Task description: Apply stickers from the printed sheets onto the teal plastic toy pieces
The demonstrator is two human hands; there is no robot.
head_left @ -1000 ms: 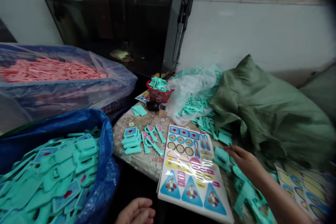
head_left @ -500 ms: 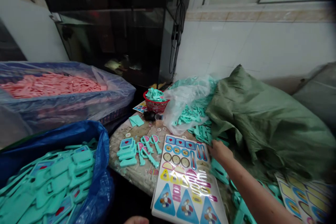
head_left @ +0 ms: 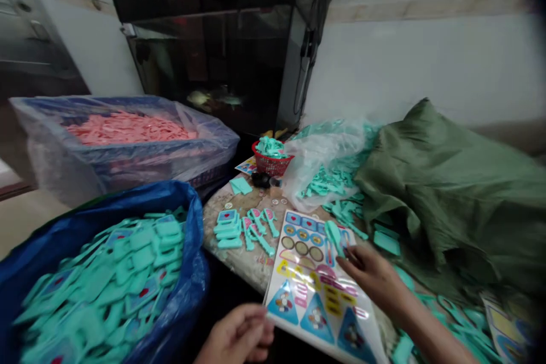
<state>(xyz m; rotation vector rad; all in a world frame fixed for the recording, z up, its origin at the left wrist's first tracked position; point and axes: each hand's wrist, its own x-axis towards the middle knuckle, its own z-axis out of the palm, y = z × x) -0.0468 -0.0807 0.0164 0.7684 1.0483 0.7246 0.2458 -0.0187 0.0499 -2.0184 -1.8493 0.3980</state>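
Right hand (head_left: pixel 370 269) pinches a teal plastic piece with a rounded, elongated head (head_left: pixel 332 232) over a glossy sheet of multicoloured stickers (head_left: pixel 302 294), the piece at 1 o'clock from the sheet's centre; contact with the sheet cannot be told. Left hand (head_left: pixel 239 334) sits at 8 o'clock, just beside the sheet's near-left corner, fingers loosely half-curled, unclenched. On the worn, mottled bench (head_left: pixel 245 265), a stack of teal rectangular plastic pieces (head_left: pixel 228 228) lies at 10 o'clock, a red perforated plastic basket (head_left: pixel 273 166) of teal parts at 11.
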